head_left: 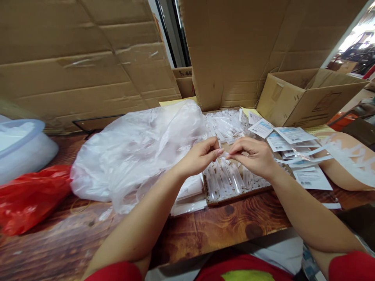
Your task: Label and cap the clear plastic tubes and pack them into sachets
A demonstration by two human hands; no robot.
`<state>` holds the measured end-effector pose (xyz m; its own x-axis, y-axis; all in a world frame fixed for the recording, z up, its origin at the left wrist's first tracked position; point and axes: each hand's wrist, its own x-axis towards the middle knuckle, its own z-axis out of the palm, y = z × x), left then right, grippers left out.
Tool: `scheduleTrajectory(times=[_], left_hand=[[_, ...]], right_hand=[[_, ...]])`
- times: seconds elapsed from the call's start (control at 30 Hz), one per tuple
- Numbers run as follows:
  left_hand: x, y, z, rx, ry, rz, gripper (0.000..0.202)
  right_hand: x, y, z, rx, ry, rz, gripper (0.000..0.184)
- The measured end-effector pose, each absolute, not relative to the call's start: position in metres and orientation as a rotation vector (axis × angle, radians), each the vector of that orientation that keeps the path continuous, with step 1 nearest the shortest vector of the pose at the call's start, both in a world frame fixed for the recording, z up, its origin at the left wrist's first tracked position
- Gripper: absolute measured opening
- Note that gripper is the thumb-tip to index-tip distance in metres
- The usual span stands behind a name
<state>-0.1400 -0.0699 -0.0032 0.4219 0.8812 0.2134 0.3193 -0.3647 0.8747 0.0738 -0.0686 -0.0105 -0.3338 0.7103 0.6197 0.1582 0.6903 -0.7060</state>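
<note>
My left hand and my right hand meet fingertip to fingertip over a shallow cardboard tray. Thumb and fingers of each are pinched together. Between them shows a small whitish, see-through plastic piece, too small to name, and both pinches appear to be on it. Below the hands, slim clear plastic tubes lie side by side in the tray. Many small white pieces are heaped at its right, and more clear and white pieces fill its far part.
A large translucent plastic bag bulges left of the tray. Farther left are a red bag and a pale tub. Printed packets pile up at the right, before an open cardboard box. Tall cardboard sheets stand behind.
</note>
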Motion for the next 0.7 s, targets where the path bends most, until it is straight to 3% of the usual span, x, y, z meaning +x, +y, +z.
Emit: scheduleTrajectory(times=[0.17, 0.43, 0.6, 0.7], left_hand=[[-0.136, -0.070, -0.006, 1.704, 0.861, 0.987, 0.050], [-0.130, -0.072, -0.016, 1.777, 0.999, 1.093, 0.037], [-0.114, -0.076, -0.018, 1.917, 1.302, 1.111, 0.025], [-0.111, -0.076, -0.014, 1.880, 1.448, 1.112, 0.024]], right_hand=[[0.066, -0.065, -0.018, -0.710, -1.446, 1.165, 0.034], [0.050, -0.063, -0.029, -0.760, -1.118, 1.387, 0.049], [0.059, -0.052, -0.031, -0.903, -1.305, 1.289, 0.054], [0.080, -0.044, -0.019, -1.256, -1.796, 0.974, 0.035]])
